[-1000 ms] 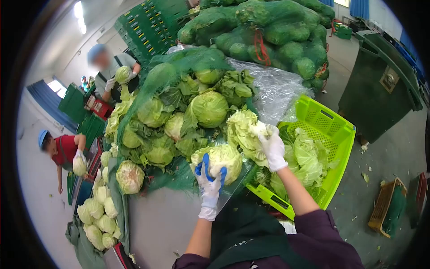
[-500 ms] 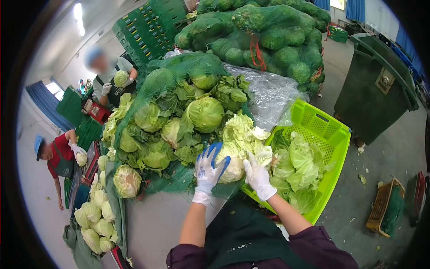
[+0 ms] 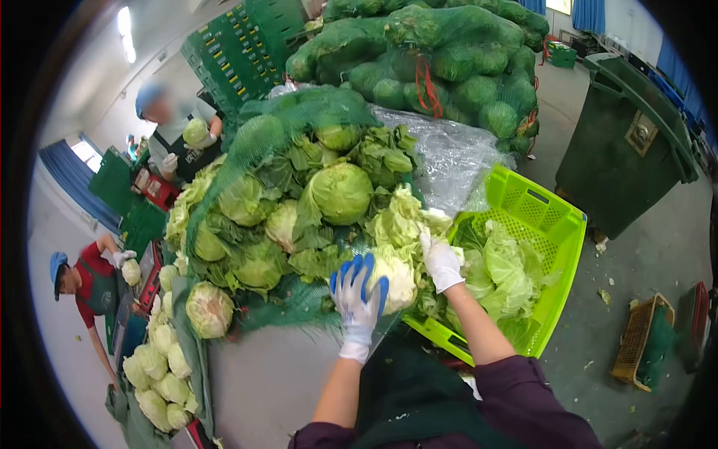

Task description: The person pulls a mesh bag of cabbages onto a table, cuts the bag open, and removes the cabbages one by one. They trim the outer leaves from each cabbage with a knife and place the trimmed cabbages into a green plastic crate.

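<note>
A trimmed pale cabbage (image 3: 396, 278) sits at the table edge beside the crate, with peeled outer cabbage leaves (image 3: 396, 224) folded back behind it. My left hand (image 3: 355, 299), in a white glove with blue-coated fingers, grips the cabbage's left side with its fingers spread over it. On the other side, my right hand (image 3: 443, 266) has its fingers pressed together at the leaves by the cabbage's upper right; the fingertips are partly hidden. Several untrimmed cabbages (image 3: 340, 193) lie in an opened green net (image 3: 258, 138) just beyond.
A lime-green crate (image 3: 565, 266) holding loose leaves stands at the right. Filled net sacks (image 3: 449, 63) are stacked behind, near a dark wheeled bin (image 3: 621, 150). Trimmed cabbages (image 3: 161, 359) lie at the left, where two co-workers (image 3: 93, 280) each hold a cabbage.
My right hand has moved up and slightly right along the cabbage's leaves. My left hand has shifted slightly down and right, and the cabbage has turned, showing more of its pale side.
</note>
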Demonstrator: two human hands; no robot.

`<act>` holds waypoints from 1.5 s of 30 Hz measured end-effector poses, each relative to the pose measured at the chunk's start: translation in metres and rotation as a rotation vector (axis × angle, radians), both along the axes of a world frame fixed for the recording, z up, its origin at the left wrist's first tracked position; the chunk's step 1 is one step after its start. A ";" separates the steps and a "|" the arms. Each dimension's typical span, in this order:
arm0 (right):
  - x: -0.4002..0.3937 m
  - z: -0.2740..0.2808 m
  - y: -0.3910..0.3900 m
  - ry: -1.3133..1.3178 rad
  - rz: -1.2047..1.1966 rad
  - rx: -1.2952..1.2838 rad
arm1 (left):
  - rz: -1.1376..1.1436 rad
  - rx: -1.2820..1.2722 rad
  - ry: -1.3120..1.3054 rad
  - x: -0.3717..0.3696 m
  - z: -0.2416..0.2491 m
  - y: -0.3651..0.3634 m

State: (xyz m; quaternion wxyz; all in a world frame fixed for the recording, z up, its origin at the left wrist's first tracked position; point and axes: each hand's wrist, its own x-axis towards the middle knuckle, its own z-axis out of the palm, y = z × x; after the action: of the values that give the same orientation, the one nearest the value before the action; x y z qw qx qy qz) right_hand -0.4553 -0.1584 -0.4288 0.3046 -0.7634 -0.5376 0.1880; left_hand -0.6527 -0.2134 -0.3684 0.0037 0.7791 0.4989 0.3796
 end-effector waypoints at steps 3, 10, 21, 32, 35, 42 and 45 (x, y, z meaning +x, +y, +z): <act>-0.002 -0.005 0.011 -0.116 0.143 -0.072 | 0.056 -0.112 -0.291 -0.027 -0.036 0.000; -0.031 0.030 -0.056 0.283 -0.096 0.174 | -0.098 -0.232 -0.568 -0.038 -0.030 0.004; -0.022 0.059 -0.054 0.525 0.427 -0.066 | -0.180 -0.289 -0.231 -0.019 0.008 0.009; 0.002 0.024 -0.027 0.318 0.100 -0.132 | 0.060 -0.053 0.098 0.027 0.014 -0.002; -0.004 0.021 -0.032 0.788 0.160 -0.148 | -0.036 -0.120 -0.059 0.009 0.005 0.006; -0.060 0.040 -0.048 0.391 0.051 0.258 | -0.191 -0.418 -0.476 -0.026 0.021 0.019; -0.071 0.074 -0.063 0.086 0.109 0.299 | -0.139 -0.172 -0.094 -0.017 0.020 0.011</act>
State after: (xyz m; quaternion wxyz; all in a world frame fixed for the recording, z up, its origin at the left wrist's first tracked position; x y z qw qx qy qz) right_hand -0.5260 -0.2212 -0.3548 0.4270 -0.6704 -0.5868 0.1547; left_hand -0.6696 -0.2029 -0.3485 0.1203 0.7900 0.4737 0.3702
